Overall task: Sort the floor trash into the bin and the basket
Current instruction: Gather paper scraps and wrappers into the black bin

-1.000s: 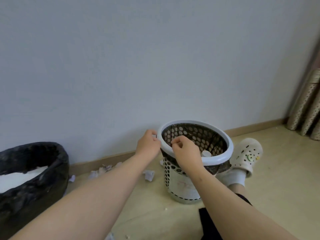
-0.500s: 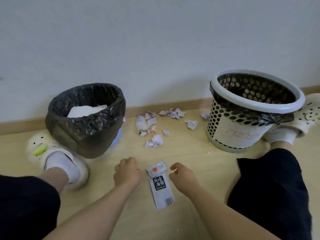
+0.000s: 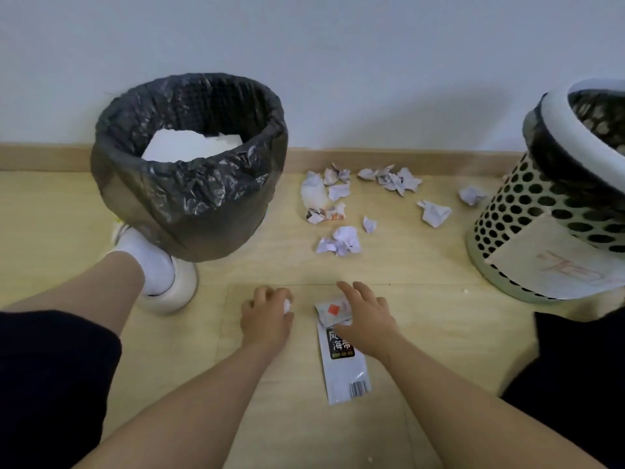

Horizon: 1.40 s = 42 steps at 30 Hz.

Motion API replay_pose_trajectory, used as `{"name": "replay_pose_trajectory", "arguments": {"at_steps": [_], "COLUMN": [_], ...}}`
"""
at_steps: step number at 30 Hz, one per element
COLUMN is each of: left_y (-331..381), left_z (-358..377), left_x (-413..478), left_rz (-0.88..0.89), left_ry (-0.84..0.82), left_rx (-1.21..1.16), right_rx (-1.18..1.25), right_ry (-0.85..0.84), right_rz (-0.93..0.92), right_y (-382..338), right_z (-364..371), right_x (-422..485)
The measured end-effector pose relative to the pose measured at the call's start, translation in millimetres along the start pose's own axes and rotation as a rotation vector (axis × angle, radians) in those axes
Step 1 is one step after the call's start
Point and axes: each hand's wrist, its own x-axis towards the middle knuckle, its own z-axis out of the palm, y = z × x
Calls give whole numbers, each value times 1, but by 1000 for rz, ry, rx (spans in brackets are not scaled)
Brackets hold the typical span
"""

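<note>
A: What is seen, from the biggest thing down?

B: A bin (image 3: 189, 204) lined with a black bag is set at the upper left, against the wall, and white paper is seen inside it. A perforated basket (image 3: 527, 211) is placed at the right edge. Crumpled paper (image 3: 340, 240) is scattered on the floor between them, in the upper middle. A long silver wrapper (image 3: 346, 374) is laid flat at the lower centre.

A: And the hands?

B: The right hand (image 3: 367, 321) is spread over the wrapper's torn top end, with the fingers extended and loose, so nothing is grasped yet. The left hand (image 3: 267, 318), just left of the wrapper, is curled, and a small white scrap (image 3: 286, 305) is pinched at its fingertips.

A: What could go wrong from here?

B: The wrapper looks slick and lies flat, so it may be pushed along the floor rather than lifted if no edge is caught. The white scrap is tiny and may be dropped once the left hand is moved. Items could also be sent to the wrong container, since it is not shown which container is meant for which kind.

A: What is hidden?

B: The basket is cut off by the right edge, and its contents cannot be seen. The wrapper's print is partly covered. It cannot be told whether the right thumb is tucked under the wrapper.
</note>
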Motion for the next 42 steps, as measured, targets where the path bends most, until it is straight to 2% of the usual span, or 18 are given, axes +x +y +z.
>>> {"name": "replay_pose_trajectory", "arguments": {"at_steps": [4,11,14,16,18,25,27,33,36,42], "left_y": [12,27,31,36,43,51,52,59,57,40], "left_z": [3,1,2,2,2,15,17,24,21,13], "left_x": [32,43,39,37,30,-8,-11,-12,-8,8], "left_rz": [-4,-3,-13,-6,25,277,285,286,285,164], "left_ry": [-37,-114,-159,-237,-316,-300,-298,-356,-368,-235], "left_rx": [-58,-165,-192,-293,-335,186,238,136,86,-92], "right_rx": [-9,254,487,716,846,827,764,576,602,806], "right_ry": [-18,9,53,88,96,-34,-29,26,47,53], "right_rz": [12,137,157,187,226,160,135,138,189,301], "right_y": [2,15,22,27,33,48,48,48,49,62], "right_z": [5,-2,-1,-2,-6,0,1,12,11,1], "right_x": [25,42,38,32,22,-7,-8,-5,-3,-8]}}
